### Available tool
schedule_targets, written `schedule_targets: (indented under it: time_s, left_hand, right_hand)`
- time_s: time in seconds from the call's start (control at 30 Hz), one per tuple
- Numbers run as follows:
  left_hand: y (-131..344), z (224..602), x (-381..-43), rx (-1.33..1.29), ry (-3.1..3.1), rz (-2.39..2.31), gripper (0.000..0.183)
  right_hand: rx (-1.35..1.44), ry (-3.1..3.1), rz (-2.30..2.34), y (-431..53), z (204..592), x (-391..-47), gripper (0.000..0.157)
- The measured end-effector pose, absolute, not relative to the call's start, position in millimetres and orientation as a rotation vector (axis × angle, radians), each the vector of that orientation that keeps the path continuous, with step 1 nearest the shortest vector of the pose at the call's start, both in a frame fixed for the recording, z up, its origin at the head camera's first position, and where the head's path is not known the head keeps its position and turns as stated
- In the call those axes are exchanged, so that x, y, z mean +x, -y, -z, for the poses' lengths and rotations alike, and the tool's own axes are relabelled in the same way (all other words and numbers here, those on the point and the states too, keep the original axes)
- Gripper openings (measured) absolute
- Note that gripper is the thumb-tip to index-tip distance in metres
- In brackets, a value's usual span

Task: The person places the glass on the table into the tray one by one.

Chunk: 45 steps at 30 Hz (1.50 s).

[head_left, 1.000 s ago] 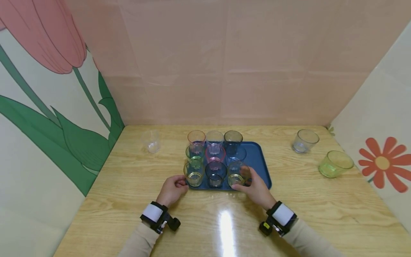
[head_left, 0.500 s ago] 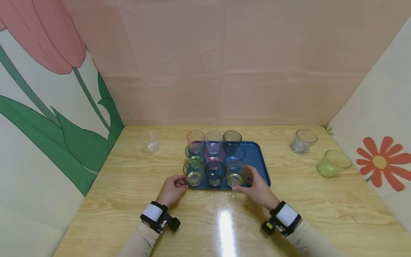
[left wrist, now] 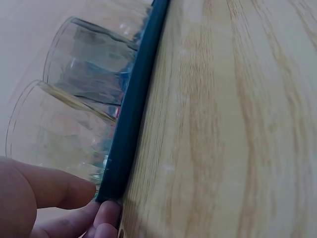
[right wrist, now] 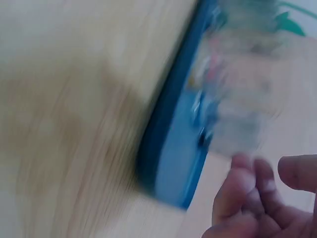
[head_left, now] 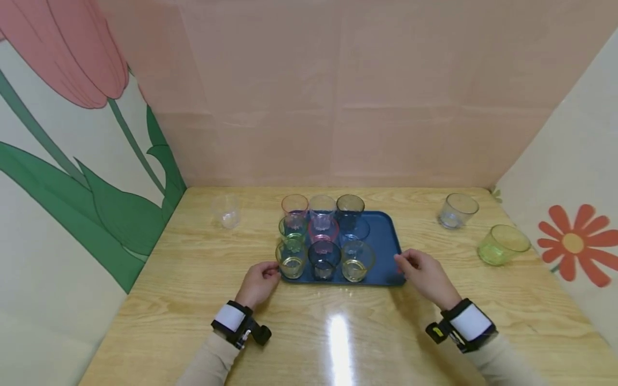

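A dark blue tray (head_left: 386,257) lies on the wooden table, bearing rows of coloured glass tumblers. My left hand (head_left: 258,281) pinches the tray's front left corner, its thumb at the rim and fingers curled at the corner, beside a yellowish tumbler (head_left: 291,260). My right hand (head_left: 427,276) hovers at the tray's right edge with loosely bent fingers and nothing held. Along the front row are also a dark tumbler (head_left: 324,261) and another yellowish tumbler (head_left: 357,262). The right wrist view is blurred.
A clear glass (head_left: 228,212) stands on the table to the left. Over on the right are a clear tumbler (head_left: 457,212) and a green glass (head_left: 502,246). A pink sheet (head_left: 333,96) rises behind the table (head_left: 289,343).
My right hand has let go of the front right yellowish tumbler and moved right to the tray's edge. The left hand has kept its place at the corner.
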State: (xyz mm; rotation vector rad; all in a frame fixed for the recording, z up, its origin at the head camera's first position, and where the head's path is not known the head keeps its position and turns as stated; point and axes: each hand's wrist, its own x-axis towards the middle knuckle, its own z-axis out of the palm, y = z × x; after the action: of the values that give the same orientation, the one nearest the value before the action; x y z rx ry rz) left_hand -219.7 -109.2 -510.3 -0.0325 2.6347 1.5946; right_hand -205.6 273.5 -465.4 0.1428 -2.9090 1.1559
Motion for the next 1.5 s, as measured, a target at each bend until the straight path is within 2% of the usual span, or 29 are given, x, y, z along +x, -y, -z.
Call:
schedule_targets:
  time_s: [0.13, 0.4, 0.63, 0.93, 1.2, 1.37, 1.5]
  left_hand:
    - [108.9, 510.4, -221.1, -0.031, -2.617, -1.596, 0.027]
    - [109.7, 509.5, -222.2, -0.038, -2.620, -1.578, 0.026]
    - [110.8, 509.0, -222.7, -0.056, -2.617, -1.560, 0.028]
    - [120.4, 502.1, -232.3, -0.086, -2.631, -1.612, 0.039]
    - [149.0, 465.0, -258.9, -0.217, -2.729, -1.842, 0.041]
    - [161.9, 430.7, -285.2, -0.267, -2.739, -2.121, 0.055]
    - [171.4, 422.8, -307.1, -0.259, -2.779, -2.241, 0.066]
  right_hand:
    - [0.069, 3.045, -1.018, -291.7, 476.3, -210.5, 0.052]
    - [0.069, 3.243, -0.936, -304.3, 495.3, -210.5, 0.056]
    - [0.072, 3.293, -0.962, -299.5, 500.4, -215.5, 0.050]
    - [0.033, 3.322, -0.982, -298.6, 501.2, -221.8, 0.047]
    - [0.020, 3.326, -1.029, -303.6, 506.1, -226.4, 0.046]
    - [0.033, 3.331, -0.988, -304.8, 505.9, -226.8, 0.047]
    - [0.027, 3.337, -0.987, -302.5, 505.2, -225.9, 0.048]
